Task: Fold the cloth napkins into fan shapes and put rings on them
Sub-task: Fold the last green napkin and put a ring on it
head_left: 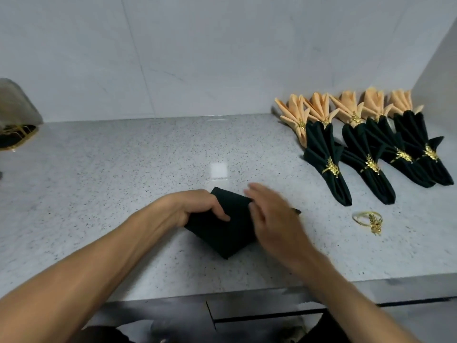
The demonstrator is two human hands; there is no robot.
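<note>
Napkin: dark green napkin (223,231) lies flat on the counter (123,169) near its front edge, folded into a rough diamond with corners at 12 and 6 o'clock
Napkin and fingers: its 9 o'clock side sits under the left thumb and curled fingers; its 3 o'clock side is covered by the right palm; a dark tip shows past the right hand at 3 o'clock
Left hand: left hand (197,206) rests on the napkin's upper left part, fingers curled down, thumb lying across the cloth and pressing it; nothing lifted
Right hand: right hand (274,219) is blurred, fingers loosely spread and extended toward 11 o'clock over the napkin's right edge; whether it touches or grasps the cloth cannot be told
Ring: one loose gold ring (368,220) with a leaf ornament lies on the counter at 3 o'clock of the napkin, well apart from the right hand
Green fans: four finished green fans (371,154) with gold rings lie in a row at 2 o'clock
Peach fans: a row of peach fans (346,107) with rings lies just behind the green ones, by the wall
Far left: a bag (17,107) with gold items in it, at 10 o'clock
</note>
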